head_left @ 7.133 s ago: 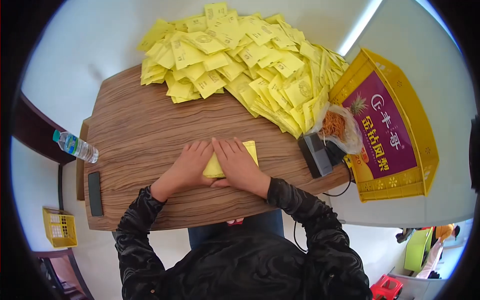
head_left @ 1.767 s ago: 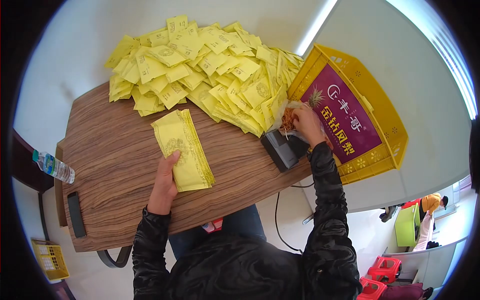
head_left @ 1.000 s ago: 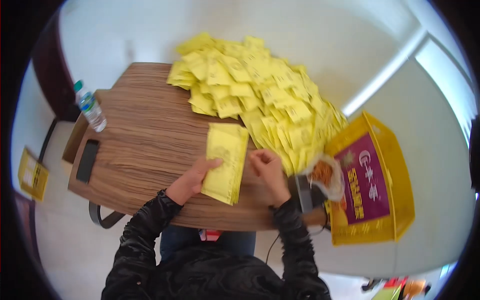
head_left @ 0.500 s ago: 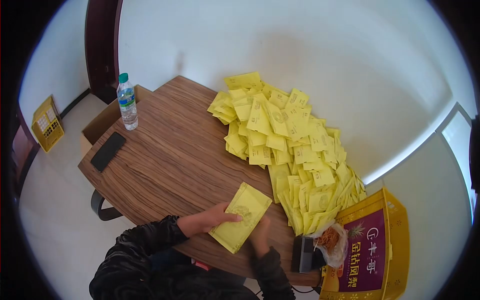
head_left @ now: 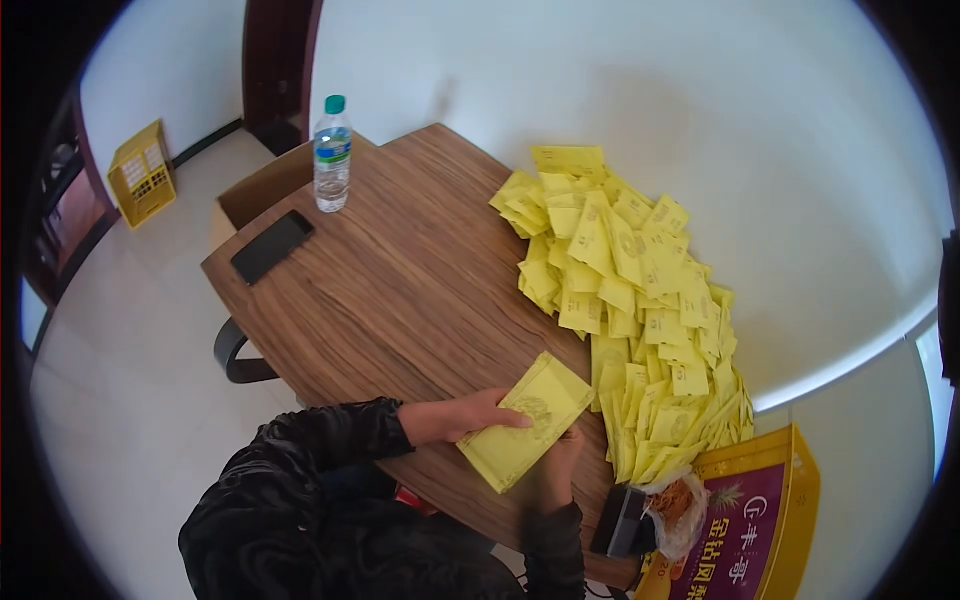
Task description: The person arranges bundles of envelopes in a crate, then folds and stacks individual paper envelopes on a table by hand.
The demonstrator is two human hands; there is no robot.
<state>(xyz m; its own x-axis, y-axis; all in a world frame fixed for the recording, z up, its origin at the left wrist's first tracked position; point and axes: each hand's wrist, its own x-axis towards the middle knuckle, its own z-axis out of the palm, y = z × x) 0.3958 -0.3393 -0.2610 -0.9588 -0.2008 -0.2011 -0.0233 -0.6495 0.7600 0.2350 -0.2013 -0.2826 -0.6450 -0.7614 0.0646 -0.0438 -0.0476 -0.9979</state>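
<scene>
Gripped in my left hand [head_left: 480, 415] is a stack of yellow printed packets [head_left: 528, 422], thumb on top, tilted above the wooden table [head_left: 380, 300]. My right hand [head_left: 563, 460] is at the stack's lower right edge; its fingers are bent and partly hidden by the packets, and whether they hold anything small is not visible. A large heap of similar yellow packets [head_left: 640, 300] lies along the table's far right side. Beyond my right hand, a clear plastic bag of orange-brown rubber bands [head_left: 672, 505] sits beside a dark box-shaped object [head_left: 622, 522].
A water bottle [head_left: 332, 155] stands upright near the far left edge, with a black phone [head_left: 272, 247] lying nearer. A cardboard box [head_left: 265, 185] is beside the table. At the lower right is a yellow crate [head_left: 790, 500] with a purple sign; another crate [head_left: 145, 175] is on the floor.
My right hand has left the bag of bands and come to the stack. The stack, upright earlier, is now slanted. The head view has turned left, shifting the table and heap rightward.
</scene>
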